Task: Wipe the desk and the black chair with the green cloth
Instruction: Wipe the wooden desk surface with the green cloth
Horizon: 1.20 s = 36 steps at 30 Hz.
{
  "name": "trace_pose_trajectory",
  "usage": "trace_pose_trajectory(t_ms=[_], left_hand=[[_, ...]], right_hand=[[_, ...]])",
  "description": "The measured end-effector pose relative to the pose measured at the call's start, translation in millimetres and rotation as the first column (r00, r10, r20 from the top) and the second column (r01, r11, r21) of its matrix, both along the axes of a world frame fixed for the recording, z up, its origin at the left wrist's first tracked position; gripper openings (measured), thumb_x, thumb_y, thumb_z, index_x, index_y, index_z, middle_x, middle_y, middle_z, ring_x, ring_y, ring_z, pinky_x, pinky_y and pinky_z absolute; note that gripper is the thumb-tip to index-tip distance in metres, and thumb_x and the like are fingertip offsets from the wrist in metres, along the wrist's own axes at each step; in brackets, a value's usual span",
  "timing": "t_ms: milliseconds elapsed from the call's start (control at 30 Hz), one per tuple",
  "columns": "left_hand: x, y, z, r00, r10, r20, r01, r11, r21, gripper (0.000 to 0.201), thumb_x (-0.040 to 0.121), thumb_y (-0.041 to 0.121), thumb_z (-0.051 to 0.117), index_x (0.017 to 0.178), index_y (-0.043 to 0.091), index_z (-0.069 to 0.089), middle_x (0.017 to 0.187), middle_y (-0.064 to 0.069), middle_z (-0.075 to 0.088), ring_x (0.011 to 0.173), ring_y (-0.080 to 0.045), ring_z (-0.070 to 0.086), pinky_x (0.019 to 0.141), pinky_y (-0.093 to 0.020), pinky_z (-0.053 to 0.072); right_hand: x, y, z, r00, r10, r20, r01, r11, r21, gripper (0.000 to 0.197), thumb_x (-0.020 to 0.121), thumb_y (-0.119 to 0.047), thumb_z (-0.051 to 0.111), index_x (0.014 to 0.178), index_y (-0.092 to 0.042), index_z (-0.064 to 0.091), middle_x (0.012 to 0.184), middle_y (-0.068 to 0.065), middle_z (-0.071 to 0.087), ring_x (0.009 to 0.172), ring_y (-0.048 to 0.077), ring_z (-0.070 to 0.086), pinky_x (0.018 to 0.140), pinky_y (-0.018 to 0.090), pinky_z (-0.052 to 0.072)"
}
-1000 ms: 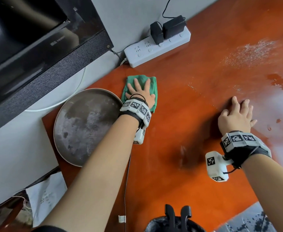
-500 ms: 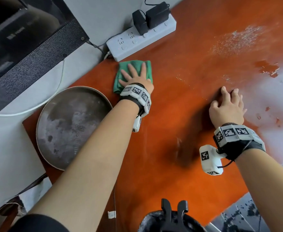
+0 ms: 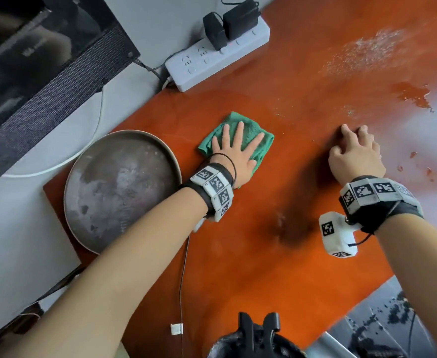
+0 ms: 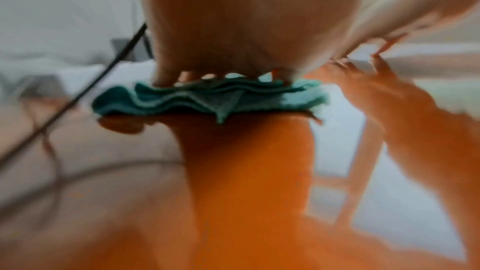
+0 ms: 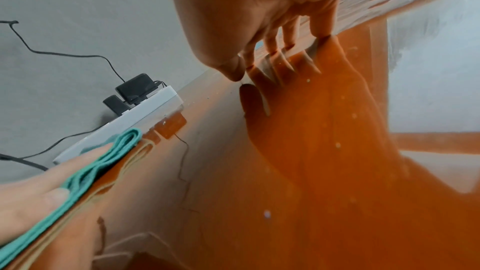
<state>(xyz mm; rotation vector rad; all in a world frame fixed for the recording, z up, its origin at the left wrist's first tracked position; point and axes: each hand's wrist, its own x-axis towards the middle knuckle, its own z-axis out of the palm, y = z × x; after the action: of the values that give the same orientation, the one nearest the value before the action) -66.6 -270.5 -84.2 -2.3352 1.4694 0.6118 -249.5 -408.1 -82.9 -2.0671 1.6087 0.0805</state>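
1. On the orange desk point(image 3: 238, 254), just right of the round metal tray point(image 3: 121, 187) and nearer than the white power strip point(image 3: 217, 55), we have the folded green cloth point(image 3: 248, 135) lying flat under our left hand point(image 3: 234, 153).
2. The left hand lies spread, fingers straight and fanned, palm pressing the cloth down; it grips nothing. The left wrist view shows the cloth point(image 4: 207, 100) as several soft layers with wavy edges squeezed between palm and desk.
3. Our right hand point(image 3: 354, 156) rests well to the right of the cloth, fingers bent and fingertips point(image 5: 322, 32) propped on the bare desk, holding nothing.
4. We judge the cloth light, limp and slightly grippy: it will bunch or unfold if pushed from one edge. It is best driven from the middle with a flat palm, as now, or lifted by pinching all the folded layers together at one side.
5. The glossy surface looks slippery, so steady downward pressure should keep the cloth travelling with the hand.
6. White specks point(image 3: 367, 50) and a wet-looking patch point(image 3: 411, 94) lie on the far right of the desk, apart from the cloth; we judge that area not yet wiped.
7. Which thing is the black chair, we cannot tell from these views.
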Motion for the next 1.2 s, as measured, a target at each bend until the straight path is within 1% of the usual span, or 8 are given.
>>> trace_pose_trajectory(t_ms=[100,200,367,500,600,667,933,1200], left_hand=[[1.3,-6.8,2.4,0.954,0.300,-0.020,-0.301,0.953,-0.039,0.064,0.100,0.039,0.027,0.148,0.035,-0.014,0.156,-0.014,-0.020,0.141,-0.043,-0.015,0.113,-0.059,0.001],[13.6,-25.0,6.2,0.903,0.427,-0.055,-0.429,0.903,-0.026,0.063,0.100,0.039,0.028,0.148,0.037,-0.013,0.156,-0.012,-0.021,0.141,-0.042,-0.017,0.114,-0.059,-0.001],[42.4,-64.4,13.8,0.880,0.463,-0.106,-0.467,0.884,-0.017,0.061,0.100,0.033,0.033,0.149,0.042,-0.004,0.157,-0.007,-0.018,0.143,-0.038,-0.015,0.114,-0.059,0.001],[48.3,-96.3,14.3,0.879,0.466,-0.102,-0.472,0.880,-0.045,0.060,0.099,0.030,0.033,0.149,0.042,0.000,0.158,-0.006,-0.015,0.143,-0.038,-0.015,0.114,-0.059,0.001],[44.6,-117.0,10.4,0.901,0.430,-0.064,-0.434,0.898,-0.079,0.059,0.100,0.031,0.030,0.149,0.041,-0.001,0.158,-0.007,-0.013,0.143,-0.039,-0.013,0.113,-0.060,0.002],[41.6,-127.7,6.6,0.923,0.384,-0.040,-0.386,0.918,-0.088,0.058,0.101,0.032,0.027,0.149,0.040,-0.003,0.158,-0.008,-0.014,0.143,-0.039,-0.012,0.113,-0.060,0.001],[14.2,-169.3,5.4,0.982,0.186,-0.036,-0.188,0.980,-0.072,0.058,0.101,0.032,0.026,0.149,0.040,-0.004,0.158,-0.007,-0.015,0.143,-0.038,-0.012,0.113,-0.060,0.002],[-52.3,-170.5,4.2,0.964,-0.259,-0.068,0.257,0.966,-0.036,0.059,0.101,0.034,0.026,0.147,0.044,-0.009,0.157,-0.005,-0.019,0.143,-0.037,-0.014,0.115,-0.058,0.003]], right_hand=[[-3.0,-10.7,2.1,1.000,0.030,0.004,-0.030,0.999,0.021,0.050,0.094,-0.030,0.034,0.144,-0.034,0.032,0.156,-0.001,0.017,0.142,0.024,0.016,0.111,0.047,0.023],[-12.9,-38.4,4.7,0.995,0.044,0.086,-0.049,0.997,0.057,0.045,0.094,-0.031,0.034,0.138,-0.026,0.045,0.144,0.012,0.035,0.134,0.032,0.029,0.110,0.044,0.027],[-54.9,-91.2,11.5,0.994,-0.011,0.111,0.021,0.996,-0.088,0.055,0.083,-0.035,0.040,0.136,-0.023,0.044,0.143,0.014,0.038,0.128,0.035,0.039,0.109,0.045,0.032],[-89.6,-116.8,11.0,0.997,-0.075,-0.009,0.074,0.993,-0.087,0.072,0.073,-0.041,0.032,0.142,-0.020,0.035,0.149,0.014,0.030,0.137,0.035,0.026,0.112,0.045,0.023],[-106.0,-124.5,-0.2,0.983,-0.081,-0.163,0.085,0.996,0.015,0.076,0.078,-0.053,0.037,0.145,-0.020,0.023,0.152,0.013,0.026,0.142,0.035,0.012,0.113,0.052,0.017],[-109.7,-125.1,-6.9,0.976,-0.074,-0.205,0.088,0.995,0.057,0.069,0.089,-0.043,0.051,0.145,-0.017,0.022,0.154,0.014,0.017,0.141,0.039,0.014,0.112,0.053,0.020],[-110.3,-127.6,-14.6,0.981,-0.130,-0.146,0.137,0.990,0.041,0.074,0.084,-0.036,0.064,0.146,-0.018,0.027,0.153,0.010,0.020,0.139,0.037,0.023,0.110,0.047,0.028],[-104.2,-129.4,-12.9,0.974,-0.180,-0.135,0.189,0.980,0.056,0.074,0.082,-0.032,0.068,0.144,-0.021,0.030,0.152,0.008,0.020,0.140,0.036,0.019,0.111,0.048,0.028]])
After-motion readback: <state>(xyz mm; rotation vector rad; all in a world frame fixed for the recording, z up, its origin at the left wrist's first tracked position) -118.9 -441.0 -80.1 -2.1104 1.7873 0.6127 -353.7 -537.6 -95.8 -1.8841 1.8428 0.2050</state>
